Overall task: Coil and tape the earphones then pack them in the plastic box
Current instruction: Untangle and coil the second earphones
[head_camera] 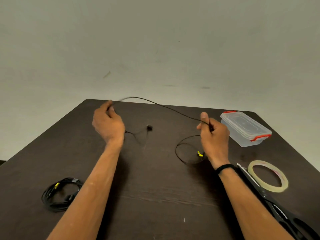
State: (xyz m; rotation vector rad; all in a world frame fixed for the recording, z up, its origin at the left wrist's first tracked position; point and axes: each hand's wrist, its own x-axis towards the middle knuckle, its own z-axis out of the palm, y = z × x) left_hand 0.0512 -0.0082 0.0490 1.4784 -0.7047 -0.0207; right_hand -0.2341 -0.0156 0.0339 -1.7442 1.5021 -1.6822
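Above table (155, 187), hands pinching cable (164, 106).

Table (155, 196): dark brown, faint wood grain.
Cable (166, 108) I hold: black, yellow tag (200, 154).
Coiled bundle (60, 194), near-left corner: black, yellow tag.
Box (245, 129), far-right corner: clear, red clips.
Tape (268, 176), right edge: pale yellowish.
My wristband (225, 168): black.
Wall (155, 40): grey-green.
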